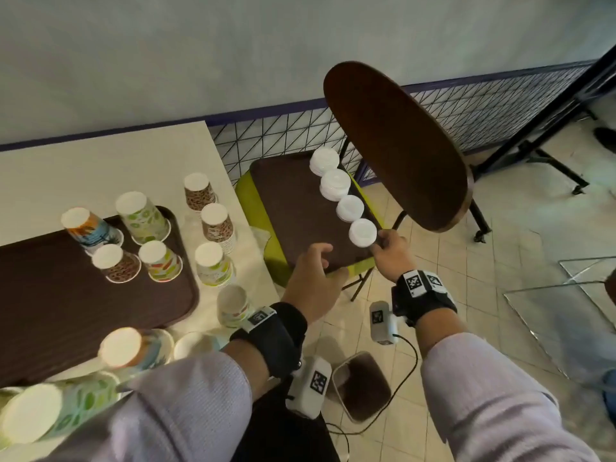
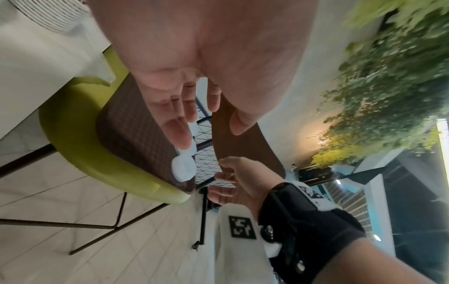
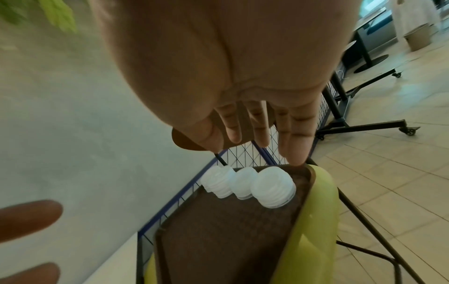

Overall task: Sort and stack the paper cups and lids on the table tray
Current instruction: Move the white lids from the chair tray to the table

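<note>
A brown tray [image 1: 293, 215] lies on a chair's yellow-green seat [image 1: 248, 208]. Several stacks of white lids [image 1: 362, 232] stand in a row along its right edge. My left hand [image 1: 315, 260] hovers over the tray's near edge, fingers loosely spread and holding nothing. My right hand [image 1: 388, 243] is at the near right corner beside the nearest lid stack [image 3: 272, 186]; its straight fingertips [image 3: 296, 159] touch the tray rim [image 3: 307, 173]. On the table a second brown tray [image 1: 50, 295] carries several upside-down patterned paper cups [image 1: 143, 216]. More cup stacks [image 1: 216, 223] stand beside it.
The chair's dark wooden back [image 1: 396, 145] rises right behind the lids. A wire grid fence [image 1: 283, 135] runs along the wall. Cups lie on their sides [image 1: 133, 348] at the table's near edge. A small bin [image 1: 361, 385] sits on the tiled floor below.
</note>
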Demonstrator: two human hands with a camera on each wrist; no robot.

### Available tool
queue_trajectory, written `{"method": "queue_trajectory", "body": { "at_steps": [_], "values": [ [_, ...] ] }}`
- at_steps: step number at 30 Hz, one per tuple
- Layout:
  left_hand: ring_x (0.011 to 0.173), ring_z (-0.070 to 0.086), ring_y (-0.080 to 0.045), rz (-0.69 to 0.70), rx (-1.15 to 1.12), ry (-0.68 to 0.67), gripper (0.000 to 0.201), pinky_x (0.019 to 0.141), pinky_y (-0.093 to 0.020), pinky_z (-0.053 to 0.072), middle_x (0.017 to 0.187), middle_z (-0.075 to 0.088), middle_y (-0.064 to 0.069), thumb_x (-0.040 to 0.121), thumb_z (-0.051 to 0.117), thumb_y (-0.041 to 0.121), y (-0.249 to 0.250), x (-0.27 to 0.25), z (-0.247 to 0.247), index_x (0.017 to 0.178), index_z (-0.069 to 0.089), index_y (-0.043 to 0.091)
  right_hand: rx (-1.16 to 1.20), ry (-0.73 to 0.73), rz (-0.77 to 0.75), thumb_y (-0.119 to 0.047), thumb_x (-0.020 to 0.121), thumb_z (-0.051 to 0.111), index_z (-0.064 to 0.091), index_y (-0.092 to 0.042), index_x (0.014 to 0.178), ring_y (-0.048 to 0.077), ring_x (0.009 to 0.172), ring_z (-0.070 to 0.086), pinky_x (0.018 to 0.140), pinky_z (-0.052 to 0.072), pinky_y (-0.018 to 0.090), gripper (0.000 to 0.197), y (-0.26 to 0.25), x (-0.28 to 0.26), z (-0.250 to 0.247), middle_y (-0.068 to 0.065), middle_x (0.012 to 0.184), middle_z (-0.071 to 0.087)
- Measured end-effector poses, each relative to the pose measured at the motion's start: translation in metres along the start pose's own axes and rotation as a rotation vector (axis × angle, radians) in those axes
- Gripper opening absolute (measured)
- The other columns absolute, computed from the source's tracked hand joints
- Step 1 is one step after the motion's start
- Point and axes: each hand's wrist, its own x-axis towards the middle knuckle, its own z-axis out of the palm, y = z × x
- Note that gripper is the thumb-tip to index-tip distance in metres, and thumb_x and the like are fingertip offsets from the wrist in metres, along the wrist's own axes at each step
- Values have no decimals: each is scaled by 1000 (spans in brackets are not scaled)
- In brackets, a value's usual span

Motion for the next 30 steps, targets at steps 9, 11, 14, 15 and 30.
{"method": "queue_trajectory", "body": {
  "at_steps": [9, 11, 14, 15, 30],
  "values": [
    [108, 58, -14, -210, 61, 49, 54, 96, -34, 52, 133, 54, 0, 97, 66, 36, -9, 85, 51, 146, 44, 28, -180, -71, 17, -25, 99, 54, 48, -12, 145, 41, 124, 54, 103, 45, 45, 48, 24, 109, 18, 18, 141, 49],
    [112, 60, -17, -255, 64, 45, 55, 99, -37, 53, 134, 55, 1, 98, 65, 37, -11, 102, 58, 148, 43, 28, -210, -109, 18, -28, 100, 53, 43, -13, 149, 42, 130, 49, 108, 43, 49, 52, 28, 127, 24, 16, 147, 44],
    [114, 59, -18, -289, 69, 44, 55, 98, -34, 50, 136, 55, 0, 100, 63, 37, -13, 124, 66, 150, 41, 27, -268, -162, 18, -32, 102, 52, 38, -14, 152, 42, 133, 45, 110, 40, 51, 55, 35, 146, 32, 14, 149, 40],
    [115, 59, -19, -297, 72, 46, 55, 99, -34, 50, 136, 55, 0, 101, 62, 36, -13, 131, 67, 151, 40, 27, -289, -179, 8, -33, 102, 52, 37, -14, 152, 42, 132, 45, 109, 40, 50, 56, 37, 150, 36, 15, 149, 40],
    [135, 54, -25, -480, -198, -134, 76, 114, -42, 45, 153, 52, -7, 99, 66, 37, -31, 185, 92, 162, 26, 20, -163, -390, -57, -32, 94, 65, 40, -14, 148, 41, 123, 46, 104, 47, 50, 63, 56, 138, 49, 12, 141, 27]
  ]
}}
